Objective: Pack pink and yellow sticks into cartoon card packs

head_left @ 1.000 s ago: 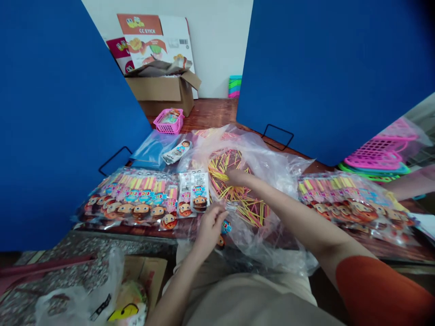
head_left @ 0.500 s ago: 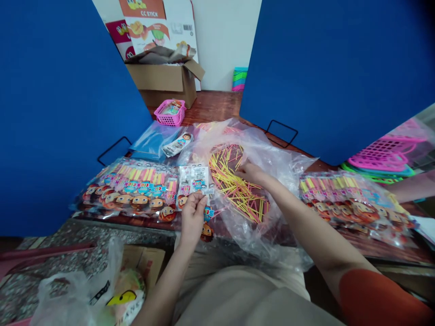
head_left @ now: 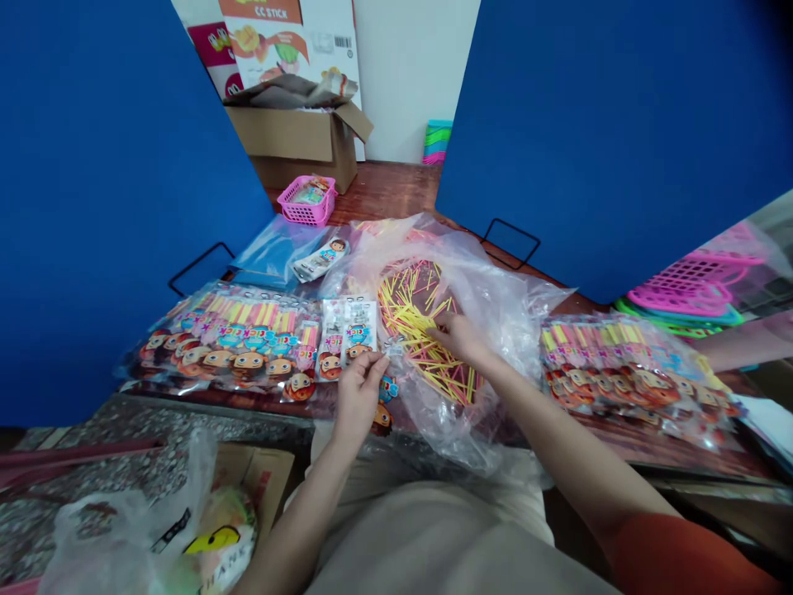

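My left hand (head_left: pixel 359 392) is closed in a pinch on the top edge of a small printed plastic packet (head_left: pixel 387 390), whose cartoon face hangs below my fingers. Beside it lie more flat packets (head_left: pixel 347 330) with the same print. Thin yellow and pink sticks (head_left: pixel 427 364) are heaped loosely in a large opened clear plastic bag (head_left: pixel 501 306). Over this heap, my right hand (head_left: pixel 462 339) has its fingers drawn together among the sticks; the fingertips seem to grip a few, though how many is hidden.
Filled stick packets (head_left: pixel 235 347) lie in a row at left, and another batch (head_left: pixel 619 364) at right. Behind stand a pink basket (head_left: pixel 308 202) and a cardboard box (head_left: pixel 291 136). Blue panels (head_left: pixel 588 149) rise on both sides. Another person's forearm (head_left: pixel 752 340) reaches in from the right.
My left hand has shifted slightly right with the packet, nearer the heap. My right hand has moved a little down, its fingers closer together on the sticks. The view has shifted slightly.
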`<state>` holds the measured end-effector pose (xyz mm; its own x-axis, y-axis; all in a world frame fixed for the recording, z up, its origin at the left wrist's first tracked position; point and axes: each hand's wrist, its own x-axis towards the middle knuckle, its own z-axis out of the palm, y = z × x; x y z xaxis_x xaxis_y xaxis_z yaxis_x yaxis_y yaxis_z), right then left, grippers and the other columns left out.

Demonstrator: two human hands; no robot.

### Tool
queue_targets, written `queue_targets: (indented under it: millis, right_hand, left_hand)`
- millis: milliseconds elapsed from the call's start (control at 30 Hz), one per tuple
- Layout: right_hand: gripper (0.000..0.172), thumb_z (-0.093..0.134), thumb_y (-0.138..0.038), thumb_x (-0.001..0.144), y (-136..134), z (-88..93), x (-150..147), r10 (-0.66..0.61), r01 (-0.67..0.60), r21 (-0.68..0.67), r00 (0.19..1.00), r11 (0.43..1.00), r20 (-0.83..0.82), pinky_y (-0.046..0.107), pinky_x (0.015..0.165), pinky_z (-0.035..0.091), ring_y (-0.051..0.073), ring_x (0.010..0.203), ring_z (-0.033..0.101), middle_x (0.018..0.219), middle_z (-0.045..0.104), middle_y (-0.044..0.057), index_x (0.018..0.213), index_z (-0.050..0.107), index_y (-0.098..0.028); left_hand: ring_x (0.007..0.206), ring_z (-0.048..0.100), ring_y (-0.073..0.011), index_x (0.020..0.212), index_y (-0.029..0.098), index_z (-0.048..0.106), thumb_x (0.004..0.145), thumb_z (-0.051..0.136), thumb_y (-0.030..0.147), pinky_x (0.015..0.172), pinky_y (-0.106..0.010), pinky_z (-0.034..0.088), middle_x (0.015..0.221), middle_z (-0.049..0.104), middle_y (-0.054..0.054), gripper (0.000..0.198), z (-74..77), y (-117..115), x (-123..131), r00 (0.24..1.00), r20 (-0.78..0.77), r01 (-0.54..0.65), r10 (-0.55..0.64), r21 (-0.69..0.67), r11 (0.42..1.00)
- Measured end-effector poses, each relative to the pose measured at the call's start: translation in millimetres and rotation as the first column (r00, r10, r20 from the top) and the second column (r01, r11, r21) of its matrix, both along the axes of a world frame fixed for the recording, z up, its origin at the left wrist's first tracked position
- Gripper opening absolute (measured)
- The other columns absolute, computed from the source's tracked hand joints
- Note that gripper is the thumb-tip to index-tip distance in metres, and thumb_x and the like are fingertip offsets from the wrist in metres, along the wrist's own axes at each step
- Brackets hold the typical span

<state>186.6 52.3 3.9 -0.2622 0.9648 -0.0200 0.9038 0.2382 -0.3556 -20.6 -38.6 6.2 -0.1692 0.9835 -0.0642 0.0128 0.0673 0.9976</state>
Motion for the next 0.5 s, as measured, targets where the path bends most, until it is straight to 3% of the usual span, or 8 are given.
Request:
queue_targets:
  millis: [67,167,367,500]
  right_hand:
    - [0.033,0.05,-0.036,0.09,-4.7,-4.0,5.3,-0.059,0.066,0.046,0.988,0.997,-0.146,0.024,0.062,0.035,0.013,0.065,0.051,0.07,0.057,0.003,0.062,0.051,-0.018]
    - [0.04,0.049,-0.048,0.089,-12.2,-11.8,11.0,-0.154,0.195,0.066,0.908,0.979,-0.39,0.024,0.055,0.029,0.011,0.055,0.042,0.058,0.046,-0.002,0.061,0.043,-0.02]
    - [0.036,0.054,-0.056,0.084,-28.4,-22.6,15.5,-0.133,0.166,0.026,0.861,0.986,-0.491,0.024,0.055,0.033,0.013,0.057,0.046,0.064,0.052,-0.002,0.078,0.054,-0.02]
    - [0.041,0.052,-0.059,0.085,-37.3,-22.7,18.0,-0.121,0.13,-0.021,0.834,0.991,-0.538,0.025,0.057,0.038,0.015,0.061,0.051,0.066,0.055,0.0,0.077,0.057,-0.019]
  left_hand:
    - [0.06,0.047,-0.012,0.071,0.017,0.065,0.071,0.067,0.04,0.061,-0.024,0.041,0.063,0.056,0.003,0.023,-0.8,0.7,1.8,0.999,0.032,-0.005,0.005,-0.023,1.0]
    - [0.058,0.047,-0.0115,0.074,0.017,0.068,0.069,0.069,0.036,0.059,-0.023,0.041,0.061,0.057,0.003,0.02,-0.5,0.8,5.1,0.998,0.057,-0.008,0.012,-0.066,0.998]
    - [0.058,0.05,-0.0128,0.071,0.018,0.072,0.069,0.071,0.035,0.057,-0.023,0.042,0.059,0.059,0.002,0.017,-1.5,1.3,12.5,0.997,0.072,0.002,0.002,-0.053,0.999]
    - [0.06,0.053,-0.0144,0.07,0.018,0.073,0.067,0.072,0.035,0.057,-0.024,0.043,0.059,0.062,0.001,0.017,-2.3,0.3,17.6,0.998,0.07,0.008,-0.005,-0.039,0.999]
